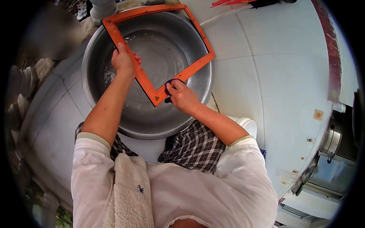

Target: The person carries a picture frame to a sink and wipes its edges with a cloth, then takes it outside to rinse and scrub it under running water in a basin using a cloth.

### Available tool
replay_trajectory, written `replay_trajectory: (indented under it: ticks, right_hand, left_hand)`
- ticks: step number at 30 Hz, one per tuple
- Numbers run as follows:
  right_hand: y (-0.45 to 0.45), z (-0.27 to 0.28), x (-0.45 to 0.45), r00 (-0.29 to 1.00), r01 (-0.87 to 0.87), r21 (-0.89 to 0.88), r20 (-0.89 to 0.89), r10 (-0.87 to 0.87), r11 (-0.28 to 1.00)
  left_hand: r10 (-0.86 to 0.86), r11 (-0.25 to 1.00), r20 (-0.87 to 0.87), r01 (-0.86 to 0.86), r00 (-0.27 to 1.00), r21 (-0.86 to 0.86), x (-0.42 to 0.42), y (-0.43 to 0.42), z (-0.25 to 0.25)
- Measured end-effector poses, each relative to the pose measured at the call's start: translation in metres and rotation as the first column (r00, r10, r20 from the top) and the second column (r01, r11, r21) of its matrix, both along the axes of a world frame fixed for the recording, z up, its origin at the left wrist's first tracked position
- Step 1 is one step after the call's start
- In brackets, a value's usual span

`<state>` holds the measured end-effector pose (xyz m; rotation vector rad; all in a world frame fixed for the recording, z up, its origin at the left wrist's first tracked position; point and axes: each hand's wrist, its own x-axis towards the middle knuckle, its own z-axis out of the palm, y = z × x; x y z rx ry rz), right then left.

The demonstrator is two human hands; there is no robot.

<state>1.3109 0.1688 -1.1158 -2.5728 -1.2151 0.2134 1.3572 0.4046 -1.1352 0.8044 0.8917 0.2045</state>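
Observation:
An orange rectangular frame point(143, 78) is held tilted over a large metal basin point(88, 74) with some water in it. My left hand point(123, 61) is closed around the frame's left side, thumb on top. At the near side of the frame, my right hand point(182, 97) pinches a dark cloth point(168, 99) against the orange bar. Small dark screws or holes dot the frame, and its middle is open, so the basin shows through. The fingertips of my left hand are partly hidden by the bar.
A white bucket point(249, 127) stands beside my right knee. Pale floor tiles point(237, 87) surround the basin. Stone balusters point(103, 8) line the left edge. A towel point(131, 190) hangs over my shirt. A metal pot point(331, 135) is at the far right.

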Motion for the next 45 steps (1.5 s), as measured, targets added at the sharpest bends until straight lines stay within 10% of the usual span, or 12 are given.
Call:
replay_trajectory:
  ticks: [3,13,18,21,26,38,45]
  right_hand:
    - [0.036,0.016,-0.025,0.986,-0.142,0.042,-0.079,0.145,0.989]
    - [-0.041,-0.001,0.026,0.989,0.144,-0.167,-0.017,-0.149,0.975]
    - [0.008,0.046,0.015,0.967,0.217,0.089,-0.154,-0.201,0.972]
    - [0.044,0.049,0.012,0.987,-0.041,0.240,-0.140,0.077,0.970]
    - [0.032,0.037,-0.010,0.950,-0.214,0.050,-0.223,0.220,0.975]
    - [0.113,0.028,0.038,0.993,-0.027,0.248,-0.101,0.053,0.968]
    - [0.049,0.036,-0.001,0.929,-0.028,-0.035,-0.370,0.013,0.999]
  left_hand:
    - [0.001,1.000,-0.002,-0.001,1.000,-0.008,0.000,-0.003,-0.001]
    - [-0.010,1.000,-0.017,0.010,1.000,-0.026,0.000,-0.004,-0.003]
    - [-0.006,0.999,0.037,0.008,0.999,-0.042,-0.001,-0.002,-0.004]
    - [-0.012,0.995,0.067,0.018,0.998,-0.094,-0.001,0.000,-0.006]
    - [-0.048,0.974,0.095,0.068,0.994,-0.215,-0.002,0.006,-0.010]
    - [-0.024,0.923,0.215,0.104,0.976,-0.371,-0.005,0.017,0.006]
    - [-0.060,0.966,0.094,0.082,0.994,-0.247,-0.004,0.012,-0.002]
